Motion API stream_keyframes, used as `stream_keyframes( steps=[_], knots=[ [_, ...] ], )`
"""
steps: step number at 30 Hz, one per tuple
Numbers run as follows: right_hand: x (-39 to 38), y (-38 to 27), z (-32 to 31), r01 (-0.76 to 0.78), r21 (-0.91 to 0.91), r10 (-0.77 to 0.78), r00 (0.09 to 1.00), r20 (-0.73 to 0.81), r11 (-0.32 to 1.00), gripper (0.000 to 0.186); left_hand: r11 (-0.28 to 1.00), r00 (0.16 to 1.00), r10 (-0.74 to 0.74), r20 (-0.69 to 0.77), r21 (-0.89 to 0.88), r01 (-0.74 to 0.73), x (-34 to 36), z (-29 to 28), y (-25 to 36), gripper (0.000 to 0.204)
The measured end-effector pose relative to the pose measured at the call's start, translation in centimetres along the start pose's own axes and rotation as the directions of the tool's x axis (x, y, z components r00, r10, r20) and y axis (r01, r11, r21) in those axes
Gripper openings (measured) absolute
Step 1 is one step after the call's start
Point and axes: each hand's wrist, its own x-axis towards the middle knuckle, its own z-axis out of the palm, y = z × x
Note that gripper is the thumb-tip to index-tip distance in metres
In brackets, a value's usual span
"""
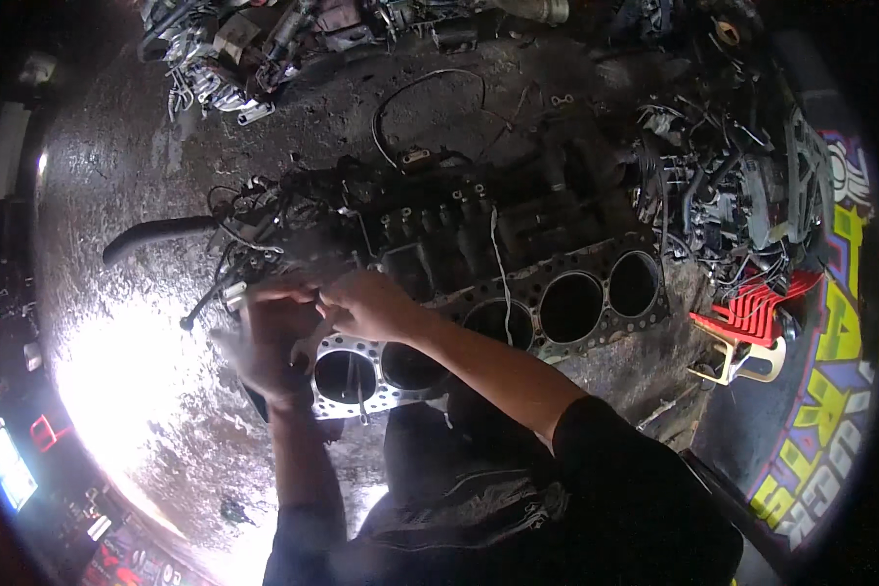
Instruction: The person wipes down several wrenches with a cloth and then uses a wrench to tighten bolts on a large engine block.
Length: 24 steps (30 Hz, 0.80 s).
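Observation:
Before me lies a dark engine block (586,349), its row of several round cylinder bores facing up. My left hand (267,342) is over the block's left end, beside the brightly lit bore there. Its outer side is blurred and its fingers bend toward my other hand, so its grip does not show clearly. My right hand (369,305) reaches across from the right and meets the left one. Its fingers are closed, and whatever they pinch is hidden. A thin rod-like piece (359,386) stands at the leftmost bore, and a pale cord (501,264) runs across the block.
A black hose (161,234) sticks out left of the block. Engine parts (230,59) are heaped at the far left, and another wired engine (728,200) stands at the right. Near it are red stacked plastic chairs (757,311). Strong light glares off the floor (127,361).

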Motion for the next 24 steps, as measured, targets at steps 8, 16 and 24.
stream_keyframes(
  steps=[8, 16, 24],
  knots=[
    [-0.6, -0.3, -1.0, -0.069, 0.005, 0.069, 0.998, -0.003, 0.998, 0.017, 0.899, 0.985, 0.150, 0.080, -0.426, -0.102, 1.4, 3.6, 0.8, 0.066],
    [-1.3, 0.6, -1.5, -0.010, 0.018, 0.011, 0.997, -0.080, 1.000, 0.019, 0.966, 0.919, 0.209, -0.335, -0.073, -0.247, -0.4, -9.4, 6.1, 0.083],
    [-1.6, 1.0, -3.3, -0.024, 0.081, 0.029, 0.998, -0.057, 0.996, 0.023, 0.956, 0.996, 0.076, 0.040, 0.281, -0.084, 1.1, -3.5, 7.8, 0.054]
  ],
)
